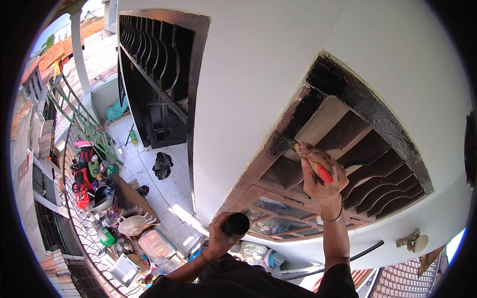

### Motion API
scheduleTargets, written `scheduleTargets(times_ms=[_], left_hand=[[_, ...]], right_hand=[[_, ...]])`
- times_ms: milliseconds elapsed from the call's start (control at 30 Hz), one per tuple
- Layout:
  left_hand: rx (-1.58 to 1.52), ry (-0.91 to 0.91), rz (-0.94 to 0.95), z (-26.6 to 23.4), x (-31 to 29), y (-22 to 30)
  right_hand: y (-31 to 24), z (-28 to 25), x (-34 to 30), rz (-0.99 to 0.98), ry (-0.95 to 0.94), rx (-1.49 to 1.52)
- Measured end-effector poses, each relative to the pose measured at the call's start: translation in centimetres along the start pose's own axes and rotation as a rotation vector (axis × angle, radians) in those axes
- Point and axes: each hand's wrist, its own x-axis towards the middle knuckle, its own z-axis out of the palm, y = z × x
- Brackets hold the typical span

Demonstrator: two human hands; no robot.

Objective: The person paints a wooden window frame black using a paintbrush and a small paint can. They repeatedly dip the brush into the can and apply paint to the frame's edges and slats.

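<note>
In my right hand (322,186), the fingers are closed around a paintbrush with a red handle (324,174). Its bristles touch the left upright of a wooden window frame (256,171). Wet-looking black paint covers the top bar and the upper part of that upright, while the lower part is dull brown. Wavy slats fill the opening beside my right hand, with glass panes below them. Lower down, my left hand (217,242) grips a dark round container (235,224). Its inside looks black, and I cannot make out how full it is.
A white wall (238,99) surrounds the window. To the left is a dark doorway with a grille (154,49) above it. A black plastic bag (162,165) lies on the tiled floor. Pots, a clear tub (156,246) and other household goods crowd along the balcony railing.
</note>
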Motion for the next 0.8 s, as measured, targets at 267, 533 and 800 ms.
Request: scheduleTargets(times_ms=[267,533,800], left_hand=[[0.024,0.076,0.029,-0.5,0.5,0.7],[0.03,0.065,0.049,-0.9,0.6,-0.2],[-0.032,0.125,-0.017,-0.8,0.2,-0.6]], right_hand=[[-2.9,-0.5,-2.6,0.09,-0.244,0.22],[0.4,-1.0,2.1,0.005,0.256,0.136],[-2.8,0.4,-3.5,0.123,-0.167,0.128]])
